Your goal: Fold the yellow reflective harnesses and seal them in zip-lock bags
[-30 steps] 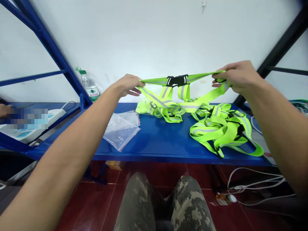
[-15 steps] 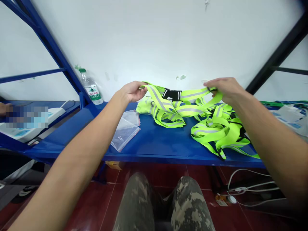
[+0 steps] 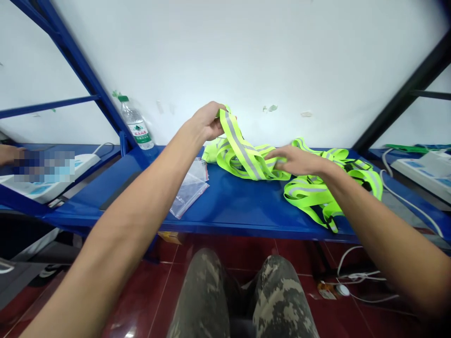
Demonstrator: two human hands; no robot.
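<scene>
My left hand is closed on a fluorescent yellow-green reflective strap with a grey stripe, lifting one looped end above the blue shelf. The rest of that strap hangs down into loose coils on the surface. My right hand reaches in from the right, its fingers stretched out and touching the coils. Under my right wrist lies a tangled pile of similar straps with black buckles and sliders. Clear zip bags with red edges lie left of the coils, partly behind my left forearm.
A water bottle with a green cap stands against the wall at left. White devices sit on the neighbouring shelves at both sides, with a person's hand at far left. Blue shelf posts and a white cable flank the work area.
My right hand has let go of the strap end it held up at right and moved left and down to the coils. My left hand has risen slightly with its end.
</scene>
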